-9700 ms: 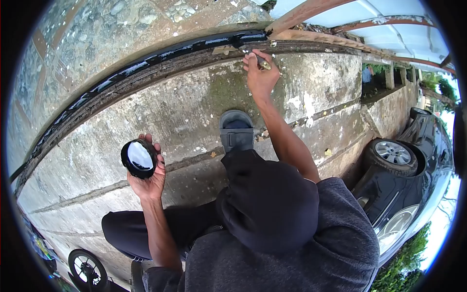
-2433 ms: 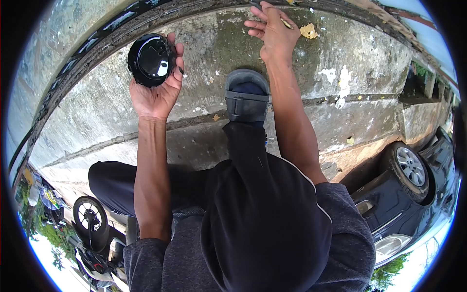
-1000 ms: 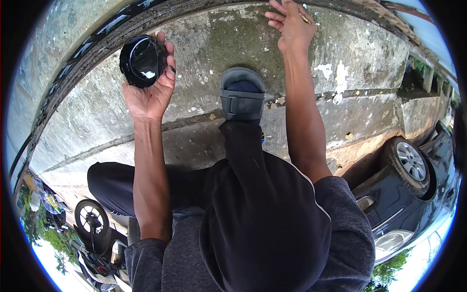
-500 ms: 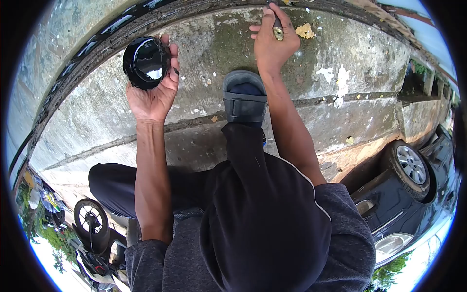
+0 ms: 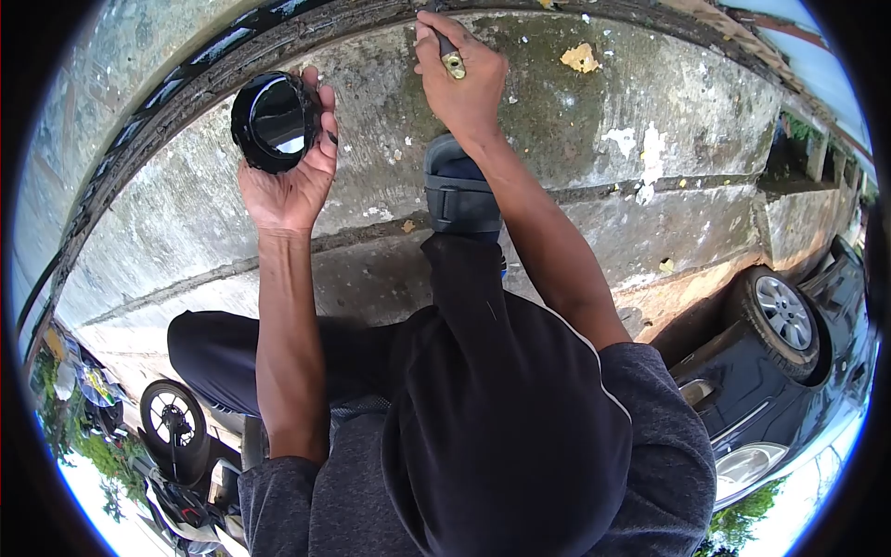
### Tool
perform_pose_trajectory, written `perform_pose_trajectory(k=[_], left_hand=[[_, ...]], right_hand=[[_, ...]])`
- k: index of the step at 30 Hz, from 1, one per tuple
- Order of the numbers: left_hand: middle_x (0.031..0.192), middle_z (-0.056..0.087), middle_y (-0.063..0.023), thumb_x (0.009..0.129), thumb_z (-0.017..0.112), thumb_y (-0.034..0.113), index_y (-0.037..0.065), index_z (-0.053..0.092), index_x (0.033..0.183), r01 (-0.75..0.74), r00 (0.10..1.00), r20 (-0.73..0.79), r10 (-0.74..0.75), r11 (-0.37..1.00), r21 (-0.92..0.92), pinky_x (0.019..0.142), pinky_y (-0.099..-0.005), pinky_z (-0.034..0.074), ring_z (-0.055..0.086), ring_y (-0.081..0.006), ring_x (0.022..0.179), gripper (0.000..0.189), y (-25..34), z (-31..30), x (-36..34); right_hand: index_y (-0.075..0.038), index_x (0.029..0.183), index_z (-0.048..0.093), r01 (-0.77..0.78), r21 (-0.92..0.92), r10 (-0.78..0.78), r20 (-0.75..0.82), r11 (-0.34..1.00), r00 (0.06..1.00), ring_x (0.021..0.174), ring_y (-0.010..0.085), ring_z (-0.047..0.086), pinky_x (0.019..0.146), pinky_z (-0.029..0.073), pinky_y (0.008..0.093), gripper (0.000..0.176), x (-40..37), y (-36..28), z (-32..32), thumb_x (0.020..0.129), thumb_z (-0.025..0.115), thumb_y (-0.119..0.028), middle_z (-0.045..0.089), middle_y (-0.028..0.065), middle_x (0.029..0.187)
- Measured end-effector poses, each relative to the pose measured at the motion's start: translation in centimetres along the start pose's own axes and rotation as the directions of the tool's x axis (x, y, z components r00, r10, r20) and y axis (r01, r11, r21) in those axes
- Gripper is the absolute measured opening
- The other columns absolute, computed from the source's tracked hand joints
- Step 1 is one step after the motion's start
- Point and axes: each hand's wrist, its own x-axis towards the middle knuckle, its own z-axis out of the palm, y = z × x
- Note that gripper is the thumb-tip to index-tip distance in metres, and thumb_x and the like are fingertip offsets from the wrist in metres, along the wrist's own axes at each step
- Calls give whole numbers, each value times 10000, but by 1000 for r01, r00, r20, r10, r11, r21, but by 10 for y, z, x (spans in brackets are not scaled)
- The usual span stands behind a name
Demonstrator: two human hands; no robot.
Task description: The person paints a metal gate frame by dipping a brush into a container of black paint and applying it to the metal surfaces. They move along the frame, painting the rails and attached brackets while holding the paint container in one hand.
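Observation:
My left hand (image 5: 293,193) is closed round a small round pot (image 5: 245,121) whose outside is coated black. Glossy black paint (image 5: 281,119) fills it and reflects the light; dark smears mark my fingers. At the top, my right hand (image 5: 471,96) grips a paintbrush (image 5: 453,64) by its handle, the pale end with a hole pointing back towards me. The bristles are hidden beyond my fingers, close to a dark ledge (image 5: 357,30). Left of there, a shiny black strip (image 5: 200,63) follows the same edge.
Below my hands is a weathered concrete surface (image 5: 594,121) with white and yellowish splashes. My sandalled foot (image 5: 461,200) rests on it. A dark car (image 5: 780,390) stands at the right, and a motorcycle (image 5: 174,422) at the lower left.
My right hand has moved left along the dark edge with the paintbrush, and its forearm now crosses the sandal. My left hand and the pot have shifted only slightly left.

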Motion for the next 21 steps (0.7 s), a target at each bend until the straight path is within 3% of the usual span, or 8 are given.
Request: perform_pose_trajectory(k=[4, 7, 11, 14, 15, 18, 19, 21], left_hand=[[1444, 456, -224, 1006, 480, 323, -20, 445, 1395, -3, 1000, -17, 3, 1000, -7, 1001, -482, 523, 498, -415, 1281, 521, -3, -1, 1], [1443, 455, -227, 1004, 483, 322, -23, 442, 1396, 23, 999, 48, -22, 1000, -19, 1004, -483, 521, 498, -418, 1280, 524, -4, -2, 2], [1444, 454, -228, 1003, 485, 319, -24, 445, 1395, -13, 1000, 0, 13, 1000, -4, 1005, -483, 520, 499, -419, 1278, 522, -2, -2, -2], [1442, 457, -229, 1004, 482, 316, -25, 447, 1392, -7, 1000, 2, 7, 1000, -5, 1003, -483, 521, 503, -420, 1273, 518, -3, -1, -2], [1441, 457, -229, 1004, 481, 313, -26, 448, 1391, -10, 1000, 0, 10, 1000, -2, 1003, -483, 522, 504, -421, 1272, 515, -2, -1, -2], [1438, 461, -228, 1005, 479, 306, -26, 454, 1387, -16, 1000, -3, 16, 1000, -8, 1000, -484, 523, 507, -421, 1269, 506, 1, 1, -3], [1436, 463, -227, 1005, 479, 304, -25, 456, 1384, -16, 1000, -7, 16, 1000, -12, 999, -484, 524, 508, -420, 1268, 503, 2, 1, -4], [1433, 466, -226, 1006, 477, 298, -26, 463, 1379, -18, 1000, -9, 18, 1000, -3, 996, -486, 526, 510, -419, 1265, 493, 2, 1, -3]], right_hand=[[-32, 1130, 698, -77, 49, 71, 123, 996, 990, 648, 120, 680, 500, 531, 240, 225, -2, 11, -10, 922, 635, -93, 742, 95, 962], [-7, 1023, 731, -113, 2, 113, -98, 994, 989, 681, 130, 686, 641, 531, 274, 177, 10, -2, -27, 878, 673, -92, 738, 116, 825], [-7, 1027, 731, -364, 134, 374, -64, 922, 925, 654, 114, 666, 624, 524, 274, 175, 2, -15, -31, 883, 668, -83, 731, 100, 814], [-14, 1027, 735, 30, -1, -30, -78, 1000, 997, 624, 96, 652, 578, 517, 259, 168, 0, -2, -15, 892, 662, -82, 723, 79, 797], [-15, 1021, 736, 1, -4, -1, -101, 1000, 995, 621, 87, 644, 571, 520, 254, 163, 2, -3, -15, 896, 659, -85, 712, 67, 774], [-11, 1019, 735, -307, 215, 350, -205, 927, 914, 643, 94, 648, 601, 528, 261, 166, 13, -5, -33, 892, 663, -89, 712, 74, 772], [-4, 1020, 733, -308, 265, 377, -271, 914, 886, 650, 102, 649, 622, 530, 277, 171, 18, -2, -38, 885, 667, -86, 710, 80, 771], [0, 1016, 732, -209, 60, 218, -279, 976, 935, 643, 108, 648, 619, 531, 287, 168, 16, 1, -42, 887, 661, -83, 712, 87, 774]])
